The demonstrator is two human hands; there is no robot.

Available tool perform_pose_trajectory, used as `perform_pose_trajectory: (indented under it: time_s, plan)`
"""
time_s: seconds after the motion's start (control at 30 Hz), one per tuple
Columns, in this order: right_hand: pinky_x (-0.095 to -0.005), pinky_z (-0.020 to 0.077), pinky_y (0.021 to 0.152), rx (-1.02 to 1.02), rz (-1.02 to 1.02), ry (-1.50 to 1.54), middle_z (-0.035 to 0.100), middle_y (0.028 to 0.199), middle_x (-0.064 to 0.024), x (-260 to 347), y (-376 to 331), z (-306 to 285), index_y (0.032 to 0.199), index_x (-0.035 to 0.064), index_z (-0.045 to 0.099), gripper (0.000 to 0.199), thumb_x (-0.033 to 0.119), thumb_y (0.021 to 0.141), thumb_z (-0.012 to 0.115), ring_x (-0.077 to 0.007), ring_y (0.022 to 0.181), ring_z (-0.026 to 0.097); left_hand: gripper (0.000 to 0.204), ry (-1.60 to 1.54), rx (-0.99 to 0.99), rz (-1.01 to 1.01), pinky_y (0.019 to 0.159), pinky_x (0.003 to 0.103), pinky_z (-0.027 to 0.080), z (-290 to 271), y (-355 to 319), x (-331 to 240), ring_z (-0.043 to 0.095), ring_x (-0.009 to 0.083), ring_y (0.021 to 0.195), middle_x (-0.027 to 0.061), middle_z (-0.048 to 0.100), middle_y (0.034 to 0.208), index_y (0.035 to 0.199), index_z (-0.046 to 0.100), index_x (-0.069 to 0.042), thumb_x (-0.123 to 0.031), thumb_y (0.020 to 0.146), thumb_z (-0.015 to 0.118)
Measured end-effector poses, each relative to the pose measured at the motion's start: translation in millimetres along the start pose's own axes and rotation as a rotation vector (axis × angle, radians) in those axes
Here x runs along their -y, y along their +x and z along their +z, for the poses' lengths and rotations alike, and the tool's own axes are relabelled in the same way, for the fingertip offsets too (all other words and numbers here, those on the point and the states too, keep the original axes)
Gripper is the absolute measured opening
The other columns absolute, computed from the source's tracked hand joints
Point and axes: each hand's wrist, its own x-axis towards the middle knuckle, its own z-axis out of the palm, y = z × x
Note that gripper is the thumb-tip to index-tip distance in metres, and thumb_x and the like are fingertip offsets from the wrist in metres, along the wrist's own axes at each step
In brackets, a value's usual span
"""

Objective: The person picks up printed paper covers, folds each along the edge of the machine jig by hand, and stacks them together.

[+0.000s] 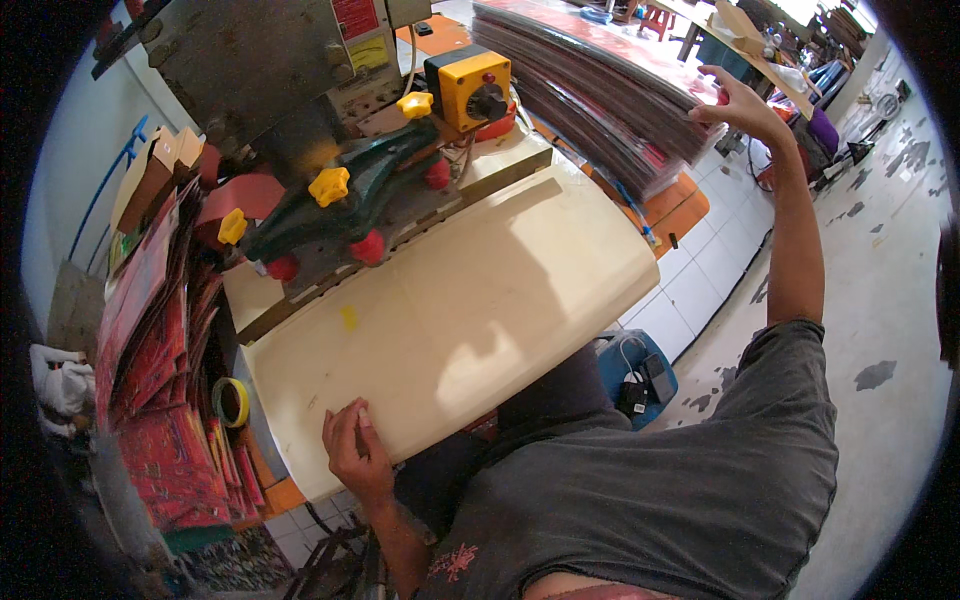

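Note:
My left hand (360, 452) lies on the near left edge of a cream machine table (440, 330), its fingers stretched out and nothing seen in them. My right hand (745, 108) is reached out to the far right, at the corner of a thick stack of flat sheets (610, 90) with shiny, clear-looking edges. Its thumb and fingers are apart in a curve, and I see no sheet between them. Over the table's back edge stands a machine head (245, 85) with a dark green bracket (385, 185) carrying yellow star knobs and red round knobs.
A yellow control box (470, 88) with a black rotary knob sits behind the table. Red printed packages (160, 370) pile up at the left, beside a yellow tape roll (231, 402). Below the table's right side is a blue bin (655, 375) with a charger and cable.

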Motion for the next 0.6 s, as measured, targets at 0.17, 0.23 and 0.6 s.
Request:
perform_pose_trajectory:
  time_s: [0.17, 0.23, 0.6]
  plan:
    - [-0.0322, 0.0385, 0.070, 0.045, 0.035, -0.069, 0.049, 0.089, -0.0026, 7.5, 3.2, -1.3, 0.153, 0.0079, 0.047, 0.100, 0.056, 0.072, 0.083, -0.0171, 0.083, 0.051, 0.018, 0.031, -0.005, 0.007, 0.113, 0.055, 0.044, -0.1, 0.0, -0.7, 0.072, 0.0312, 0.102, 0.0128, 0.076, 0.105, 0.110, 0.074, 0.000, -0.006, 0.100, 0.060]
    - [-0.0318, 0.0384, 0.070, 0.030, 0.042, -0.098, 0.049, 0.090, -0.0031, 9.6, 4.0, -5.1, 0.153, 0.0079, 0.047, 0.100, 0.056, 0.073, 0.082, -0.0170, 0.083, 0.051, 0.018, 0.033, -0.007, 0.002, 0.113, 0.055, 0.044, 0.0, -0.4, -1.5, 0.072, 0.0311, 0.103, 0.0129, 0.076, 0.105, 0.111, 0.073, 0.000, -0.006, 0.100, 0.060]
    - [-0.0360, 0.0480, 0.085, 0.012, -0.091, -0.120, 0.063, 0.112, -0.0147, 24.2, 18.5, -29.2, 0.154, 0.0068, 0.046, 0.101, 0.057, 0.073, 0.079, -0.0263, 0.099, 0.061, 0.019, 0.026, 0.011, 0.008, 0.113, 0.056, 0.044, -2.3, -0.6, -2.0, 0.071, 0.0319, 0.104, 0.0123, 0.076, 0.107, 0.113, 0.072, -0.001, -0.005, 0.100, 0.059]
